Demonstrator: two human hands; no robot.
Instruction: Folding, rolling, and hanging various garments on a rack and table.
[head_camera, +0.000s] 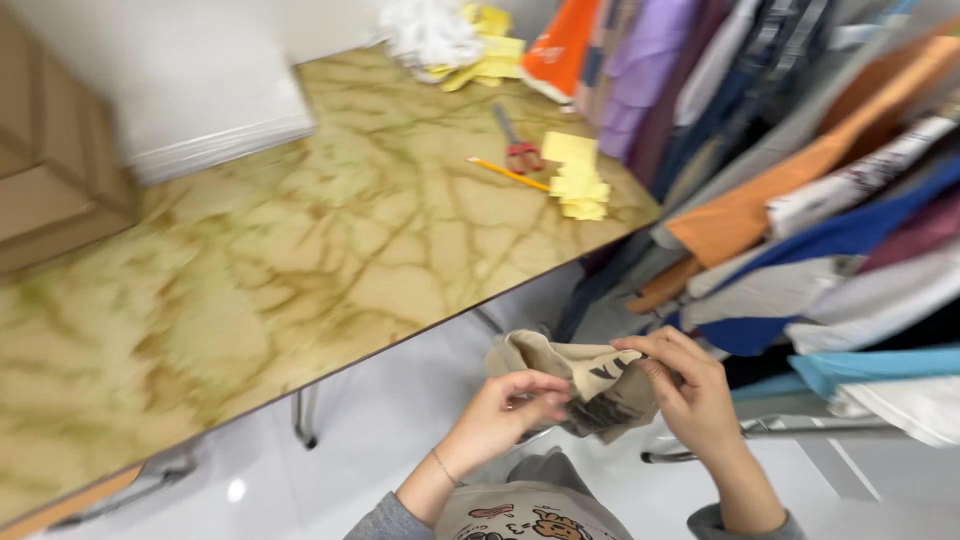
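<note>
A beige garment (560, 365) with dark printing is bunched up below the edge of the marbled table (300, 260). My left hand (510, 410) pinches its lower left part, thumb and fingers closed on the cloth. On the garment's right side my right hand (690, 390) grips the fabric as well, fingers curled over the top. Both hands hold it in front of me, above a white floor.
On the table lie red-handled scissors (520, 150), a yellow pencil (505, 172), yellow paper slips (578, 178), a white stack of sheets (200, 90) and a cardboard box (50, 150). A rack of hanging clothes (800, 180) fills the right side.
</note>
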